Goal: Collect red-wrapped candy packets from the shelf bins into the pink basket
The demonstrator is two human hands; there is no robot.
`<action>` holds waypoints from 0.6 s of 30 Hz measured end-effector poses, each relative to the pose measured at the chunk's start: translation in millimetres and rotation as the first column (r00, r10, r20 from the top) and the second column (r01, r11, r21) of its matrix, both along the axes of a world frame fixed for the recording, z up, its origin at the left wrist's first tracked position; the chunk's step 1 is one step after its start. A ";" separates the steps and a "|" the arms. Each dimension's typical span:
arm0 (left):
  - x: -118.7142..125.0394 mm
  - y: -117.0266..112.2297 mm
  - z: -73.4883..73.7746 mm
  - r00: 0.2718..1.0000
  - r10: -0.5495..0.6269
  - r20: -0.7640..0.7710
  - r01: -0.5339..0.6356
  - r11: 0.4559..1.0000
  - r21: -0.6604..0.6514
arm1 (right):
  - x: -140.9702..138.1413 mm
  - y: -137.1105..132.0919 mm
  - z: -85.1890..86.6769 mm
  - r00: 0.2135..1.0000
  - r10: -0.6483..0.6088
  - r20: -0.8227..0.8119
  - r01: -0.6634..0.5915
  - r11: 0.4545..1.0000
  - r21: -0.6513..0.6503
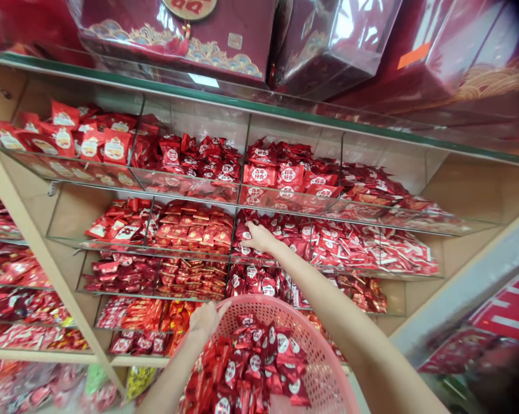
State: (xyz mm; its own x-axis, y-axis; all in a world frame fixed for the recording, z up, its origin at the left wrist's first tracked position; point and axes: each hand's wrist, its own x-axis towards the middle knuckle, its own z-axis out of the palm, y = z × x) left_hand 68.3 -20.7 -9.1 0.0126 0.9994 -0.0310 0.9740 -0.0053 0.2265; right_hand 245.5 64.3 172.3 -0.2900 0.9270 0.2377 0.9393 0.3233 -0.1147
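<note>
Inside the pink perforated basket (328,368), dark-red wrapped packets (255,363) with white round labels lie in a heap, and the left hand (205,320) is closed on the basket's rim. Beyond it, the right hand (258,237) reaches among shelved packets (277,222), fingers partly bent; whether it holds one, I cannot tell. Higher up, burgundy gift boxes (168,37) stand on a glass shelf (251,107).

basket (324,359) losing its near rim below, right hand (262,238) covering packets (281,225) behind a shelf's (199,254) front edge, boxes (242,29) running out above
</note>
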 end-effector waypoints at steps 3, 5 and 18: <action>-0.1 0.4 -0.4 1.000 0.009 -0.002 -0.009 1.000 -0.018 | -0.8 3.1 2.8 0.999 0.015 0.037 -0.014 0.999 -0.029; -0.1 0.3 -0.3 1.000 0.006 -0.009 -0.006 1.000 -0.018 | -1.4 4.5 4.4 0.999 0.026 0.045 -0.025 0.999 -0.035; -0.8 4.0 -6.3 1.000 -0.008 -0.005 0.008 1.000 0.004 | 5.5 0.1 1.9 0.998 0.045 -0.036 -0.045 0.999 0.004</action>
